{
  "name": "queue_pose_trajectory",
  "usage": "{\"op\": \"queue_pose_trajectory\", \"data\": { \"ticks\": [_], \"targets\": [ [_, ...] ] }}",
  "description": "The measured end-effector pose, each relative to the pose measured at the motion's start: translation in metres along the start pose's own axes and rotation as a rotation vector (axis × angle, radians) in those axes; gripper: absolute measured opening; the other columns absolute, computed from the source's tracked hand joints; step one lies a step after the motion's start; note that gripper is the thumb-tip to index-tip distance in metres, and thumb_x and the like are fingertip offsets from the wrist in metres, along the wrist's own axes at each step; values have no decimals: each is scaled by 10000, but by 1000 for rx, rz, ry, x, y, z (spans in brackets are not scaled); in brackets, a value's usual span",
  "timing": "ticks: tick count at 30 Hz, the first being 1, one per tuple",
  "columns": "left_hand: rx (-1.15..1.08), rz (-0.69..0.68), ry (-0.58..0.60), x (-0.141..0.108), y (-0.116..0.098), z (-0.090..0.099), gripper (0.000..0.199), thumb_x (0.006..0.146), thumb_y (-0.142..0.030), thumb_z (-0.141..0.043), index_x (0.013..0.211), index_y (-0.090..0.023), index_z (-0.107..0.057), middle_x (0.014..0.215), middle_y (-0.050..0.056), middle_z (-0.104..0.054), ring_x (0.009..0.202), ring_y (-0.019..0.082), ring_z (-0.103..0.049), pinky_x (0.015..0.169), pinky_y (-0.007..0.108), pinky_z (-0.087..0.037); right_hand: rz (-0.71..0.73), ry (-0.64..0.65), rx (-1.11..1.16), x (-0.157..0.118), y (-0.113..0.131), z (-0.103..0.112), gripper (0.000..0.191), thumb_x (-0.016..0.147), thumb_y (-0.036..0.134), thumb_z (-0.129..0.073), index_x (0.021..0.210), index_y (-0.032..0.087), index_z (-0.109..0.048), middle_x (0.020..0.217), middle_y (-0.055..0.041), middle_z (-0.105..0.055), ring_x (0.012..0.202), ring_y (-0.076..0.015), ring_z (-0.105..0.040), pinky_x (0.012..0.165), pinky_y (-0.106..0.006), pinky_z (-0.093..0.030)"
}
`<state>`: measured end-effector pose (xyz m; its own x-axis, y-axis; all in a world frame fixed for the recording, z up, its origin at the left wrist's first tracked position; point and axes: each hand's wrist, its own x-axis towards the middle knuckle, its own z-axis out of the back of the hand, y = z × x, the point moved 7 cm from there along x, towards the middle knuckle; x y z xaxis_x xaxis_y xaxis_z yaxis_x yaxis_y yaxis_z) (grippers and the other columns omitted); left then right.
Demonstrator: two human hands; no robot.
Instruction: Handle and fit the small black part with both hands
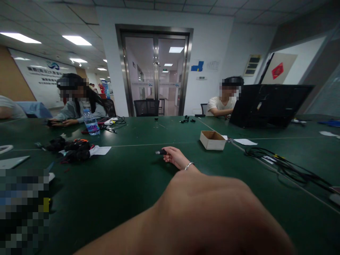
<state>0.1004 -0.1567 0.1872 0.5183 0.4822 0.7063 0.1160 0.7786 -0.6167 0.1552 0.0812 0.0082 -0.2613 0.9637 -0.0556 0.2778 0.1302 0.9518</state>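
Note:
In the head view my right hand (175, 157), with a silver bracelet at the wrist, reaches out over the middle of the green table. Thumb and fingers pinch a black USB stick (160, 152), its metal plug pointing left. My left hand (212, 202) is very close to the camera, large and blurred, in front of the right forearm. Its back shows, while its fingers are hidden. A small open cardboard box (213, 141) stands on the table to the right of the USB stick. Several small black pieces (187, 119) lie toward the far edge.
A water bottle (91, 123) and a tangle of black gear (71, 148) are on the left. Black cables (281, 164) and a large monitor (268, 106) are on the right. One person (79, 102) sits far left, another (225, 101) behind the monitor.

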Motion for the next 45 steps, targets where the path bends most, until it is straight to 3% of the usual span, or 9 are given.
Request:
{"op": "queue_pose_trajectory", "data": {
  "ticks": [3,7,10,13,16,20,25,31,45],
  "targets": [
    [31,29,-182,12,45,29,108,807,-197,-483,731,-208,-560,665,15,-565,609,154,-553,659,290,-489,30,-25,-6,1,1,3,54,820,201,-646,819,157,-614,582,11,-576,504,-104,-565,456,-181,-459],
    [261,296,-602,-12,156,102,78,799,-180,-462,813,-191,-538,816,32,-560,783,162,-554,779,304,-457,49,35,55,-1,2,-2,120,823,228,-655,861,138,-585,602,-13,-593,492,-107,-584,456,-181,-474],
    [295,607,-603,-47,229,131,237,712,-204,-597,945,-180,-564,955,63,-568,889,190,-560,854,346,-441,21,16,73,-1,1,-1,138,826,216,-657,888,137,-562,620,-24,-607,482,-113,-601,451,-184,-492],
    [92,793,-529,-69,260,131,352,707,-280,-634,1036,-180,-555,962,71,-591,889,200,-590,802,343,-467,11,7,80,-1,1,-1,139,824,205,-664,876,143,-551,625,-25,-610,481,-116,-611,451,-182,-502],
    [-27,765,-467,-67,258,118,426,705,-346,-666,1082,-183,-552,981,77,-611,867,199,-612,753,325,-486,17,30,76,-2,2,-3,144,816,202,-679,865,145,-556,648,-28,-620,499,-113,-622,464,-178,-512],
    [73,653,-429,-56,249,107,322,692,-345,-688,949,-165,-619,963,70,-628,834,174,-604,755,296,-483,23,62,70,-3,3,-3,130,802,181,-689,861,142,-581,655,-21,-623,521,-106,-623,485,-174,-519],
    [26,722,-482,-63,256,110,322,746,-443,-613,866,-145,-600,709,18,-592,612,122,-552,567,233,-437,42,108,54,-6,5,-5,202,736,83,-709,909,130,-615,717,-22,-633,562,-92,-622,523,-162,-525],
    [26,724,-487,-66,260,111,363,763,-507,-584,847,-154,-586,608,-5,-561,534,114,-522,515,222,-415,61,156,36,-9,8,-10,313,660,0,-721,921,151,-636,895,-36,-643,630,-88,-637,558,-160,-536],
    [152,522,-449,-57,245,112,187,759,-285,-612,908,-173,-619,993,60,-636,900,182,-605,811,311,-476,18,62,50,-1,-1,-4,62,843,136,-634,887,97,-615,668,-71,-654,545,-121,-635,516,-194,-548]
  ]
}}
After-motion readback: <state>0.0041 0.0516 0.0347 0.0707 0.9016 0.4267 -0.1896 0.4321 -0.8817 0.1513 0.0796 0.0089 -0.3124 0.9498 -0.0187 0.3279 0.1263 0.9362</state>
